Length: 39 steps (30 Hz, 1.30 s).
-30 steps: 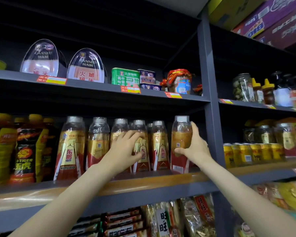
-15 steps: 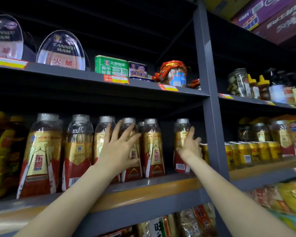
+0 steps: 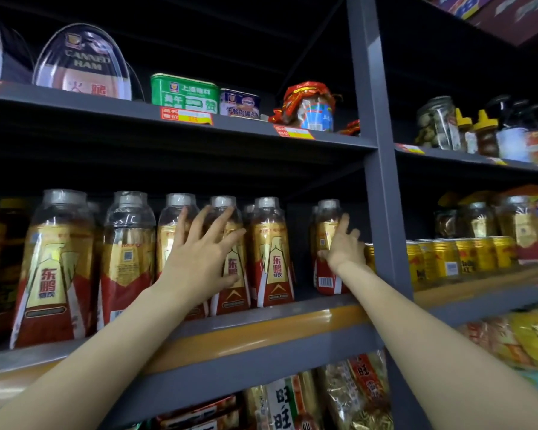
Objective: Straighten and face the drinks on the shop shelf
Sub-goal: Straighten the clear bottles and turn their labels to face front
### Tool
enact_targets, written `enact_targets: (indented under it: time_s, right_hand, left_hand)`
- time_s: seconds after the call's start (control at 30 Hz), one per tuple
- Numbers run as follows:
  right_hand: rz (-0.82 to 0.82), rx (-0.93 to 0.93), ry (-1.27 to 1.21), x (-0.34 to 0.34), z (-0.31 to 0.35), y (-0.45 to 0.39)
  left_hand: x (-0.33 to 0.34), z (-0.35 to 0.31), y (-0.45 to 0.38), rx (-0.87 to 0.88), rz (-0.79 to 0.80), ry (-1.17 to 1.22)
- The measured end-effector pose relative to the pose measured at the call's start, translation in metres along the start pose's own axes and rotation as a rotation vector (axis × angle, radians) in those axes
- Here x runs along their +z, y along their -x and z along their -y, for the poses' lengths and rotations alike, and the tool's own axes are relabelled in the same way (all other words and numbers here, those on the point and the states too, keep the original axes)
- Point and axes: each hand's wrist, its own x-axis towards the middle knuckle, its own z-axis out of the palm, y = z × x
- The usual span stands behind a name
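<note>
Left hand (image 3: 199, 262) spread flat against middle bottles (image 3: 230, 259), rightmost bottle (image 3: 325, 243) touched by right hand (image 3: 343, 249), fingers loose, shelf (image 3: 261, 336) below

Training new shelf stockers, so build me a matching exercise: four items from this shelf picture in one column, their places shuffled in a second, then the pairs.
Things:
1. green rectangular tin
2. row of small gold cans
3. clear domed canned ham pack
4. right hand

Places:
A. upper shelf, far left
B. on the rightmost gold-and-red drink bottle
C. upper shelf, beside a blue tin
D. right of the grey upright post

Pairs: 1-C, 2-D, 3-A, 4-B
</note>
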Motion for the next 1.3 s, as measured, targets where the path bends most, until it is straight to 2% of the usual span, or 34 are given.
enact_targets:
  time_s: [0.07, 0.13, 0.2, 0.3, 0.4, 0.57, 0.67, 0.9, 1.03, 1.17, 1.3]
  right_hand:
    - [-0.033, -0.044, 0.005, -0.004, 0.002, 0.006]
    - [-0.12, -0.183, 0.003, -0.011, 0.007, 0.011]
    - [-0.135, -0.328, -0.145, -0.02, 0.015, 0.011]
    - [0.023, -0.319, -0.456, -0.028, 0.027, 0.006]
    - [0.172, -0.21, -0.569, -0.017, 0.033, -0.008]
    - [0.33, -0.173, -0.564, 0.017, 0.03, -0.029]
    - [0.367, -0.2, -0.557, 0.032, 0.035, -0.045]
    - [0.419, -0.242, -0.28, 0.046, 0.055, -0.075]
    - [0.446, -0.241, -0.21, 0.059, 0.06, -0.086]
    - [0.36, -0.276, -0.297, 0.059, 0.056, -0.083]
    - [0.279, -0.316, -0.272, 0.04, 0.055, -0.064]
  left_hand:
    - [0.001, 0.0, 0.0, 0.013, -0.052, 0.032]
    - [-0.002, -0.001, -0.002, 0.009, -0.065, 0.062]
    - [-0.002, -0.002, -0.007, 0.012, -0.081, 0.07]
    - [-0.008, -0.014, -0.023, 0.068, -0.155, -0.023]
    - [-0.013, -0.034, -0.046, 0.035, -0.116, 0.007]
    - [0.011, -0.056, -0.071, -0.048, -0.02, -0.068]
    - [0.014, -0.054, -0.072, -0.062, -0.044, -0.135]
    - [0.003, -0.052, -0.07, -0.105, 0.01, -0.236]
    - [0.005, -0.049, -0.071, -0.111, 0.046, -0.226]
    - [0.004, -0.048, -0.07, -0.105, 0.058, -0.189]
    - [0.004, -0.048, -0.069, -0.122, 0.069, -0.145]
